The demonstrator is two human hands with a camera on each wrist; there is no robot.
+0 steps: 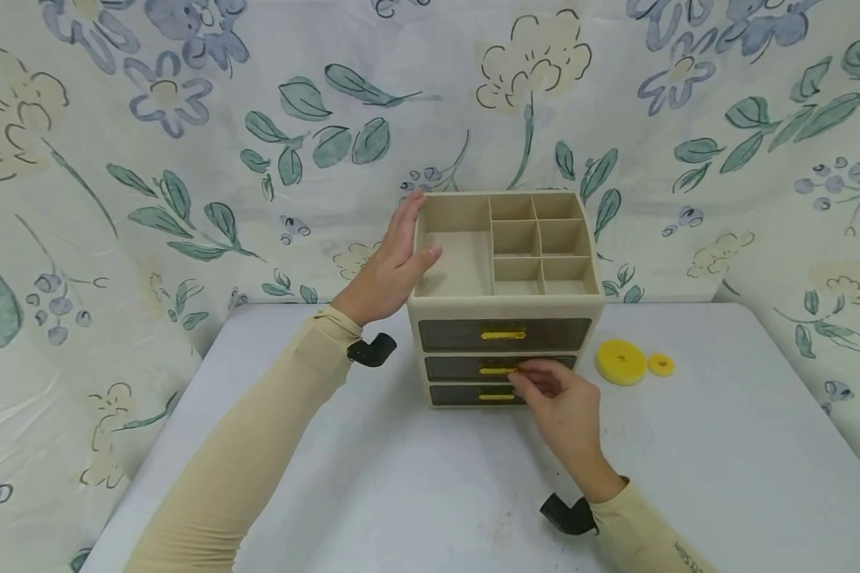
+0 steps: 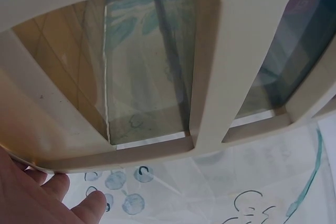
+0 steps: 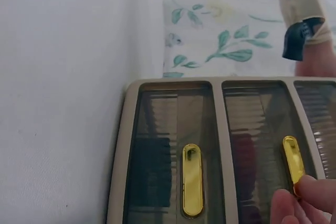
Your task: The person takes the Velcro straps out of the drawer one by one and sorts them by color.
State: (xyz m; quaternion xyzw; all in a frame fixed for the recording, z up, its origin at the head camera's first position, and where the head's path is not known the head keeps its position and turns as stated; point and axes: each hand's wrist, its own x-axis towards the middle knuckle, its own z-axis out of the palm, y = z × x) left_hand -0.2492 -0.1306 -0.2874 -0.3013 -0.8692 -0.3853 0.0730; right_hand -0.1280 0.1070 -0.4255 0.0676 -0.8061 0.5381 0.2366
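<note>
Cream drawer organizer [image 1: 505, 305] stood upright on the white table [image 1: 724, 461], its dark drawer fronts [image 1: 451, 369] facing the person. Right hand [image 1: 562, 406] pinched the right end of the middle drawer's yellow handle [image 1: 497, 371], thumb and fingertips close together (that drawer looked flush with the frame). Left hand [image 1: 390, 278] rested at the organizer's upper left side, fingers nearly straight along the outside, thumb apart and over the rim. Large yellow disc [image 1: 621, 362] and smaller yellow ring [image 1: 662, 365] lay side by side, near the organizer's right.
</note>
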